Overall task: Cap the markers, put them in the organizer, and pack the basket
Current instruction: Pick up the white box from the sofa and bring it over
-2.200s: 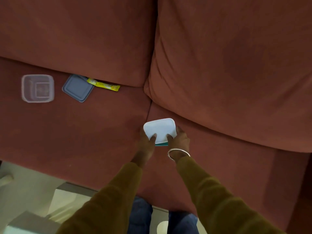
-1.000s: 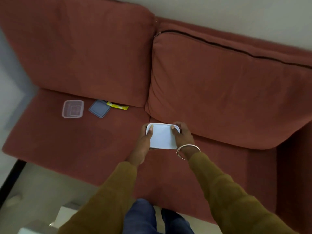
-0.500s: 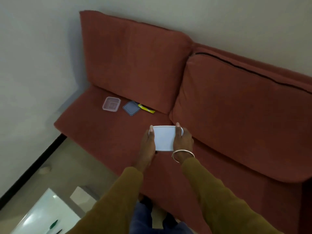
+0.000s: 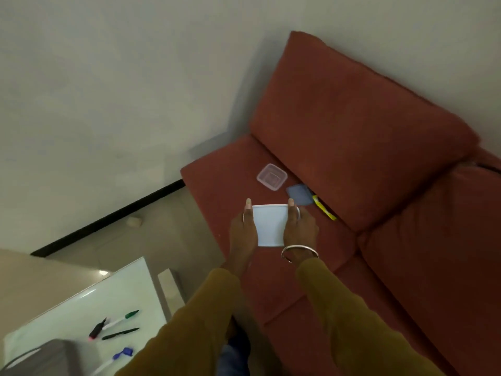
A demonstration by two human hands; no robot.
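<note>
Left grip [image 4: 242,232] and right grip [image 4: 300,231] clasp a plain white box [image 4: 269,226].

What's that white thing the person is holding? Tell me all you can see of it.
The white container is a pale, smooth, plastic-looking rectangle with rounded corners, its flat face turned toward the camera. The left hand and right hand grip its opposite sides, holding it above the red sofa seat.

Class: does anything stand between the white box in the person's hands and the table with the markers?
Nothing visible does. The left hand and right hand hold the box over the sofa; only floor shows between it and the table.
</note>
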